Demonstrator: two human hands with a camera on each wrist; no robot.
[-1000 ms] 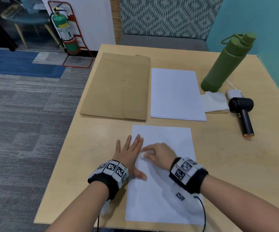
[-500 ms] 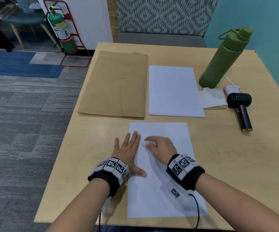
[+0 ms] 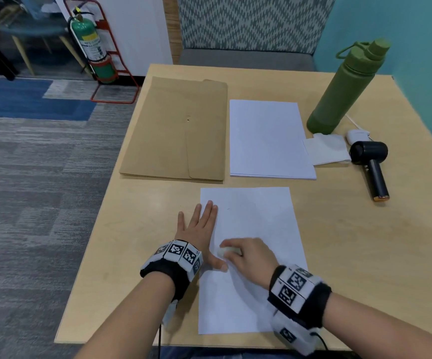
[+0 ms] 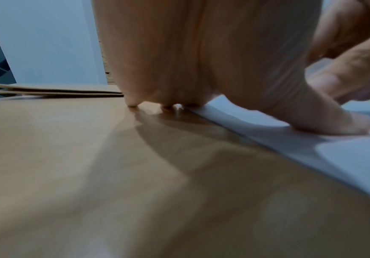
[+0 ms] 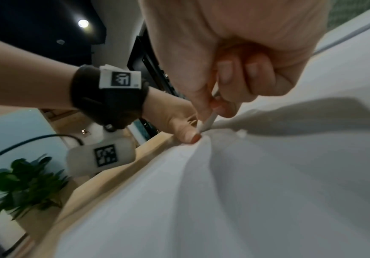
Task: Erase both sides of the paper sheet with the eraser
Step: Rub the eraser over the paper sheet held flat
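Near the lower centre of the head view, a paper sheet (image 3: 253,294) lay flat on the desk (image 3: 365,242), close to its front edge. L hand (image 3: 199,229) was spread flat, fingers straight, along the sheet's left edge: fingertips partly on paper, partly on bare wood, thumb pressed onto the sheet. L wrist view showed the same, w/ thumb (image 4: 325,120) down on the white edge. R hand (image 3: 248,257) sat just right of that thumb, fingers curled round a small white eraser (image 3: 229,251), its tip on the paper. R wrist view gave the pinch close up: eraser (image 5: 207,122) held between thumb and curled fingers, its end touching the sheet right beside the L thumb; paper puckered a bit there. Both wrists wore black bands w/ printed marker tiles. Higher in the frame, centre-left, lay a brown envelope (image 3: 176,130); just right of it a stack of white paper (image 3: 269,141). Upper right stood a green bottle (image 3: 344,89), w/ a folded tissue (image 3: 326,149), a small white case (image 3: 357,136) and a black handheld fan (image 3: 372,167) beside it. Upper left, off the desk, a green fire extinguisher (image 3: 90,45) stood in a red stand.
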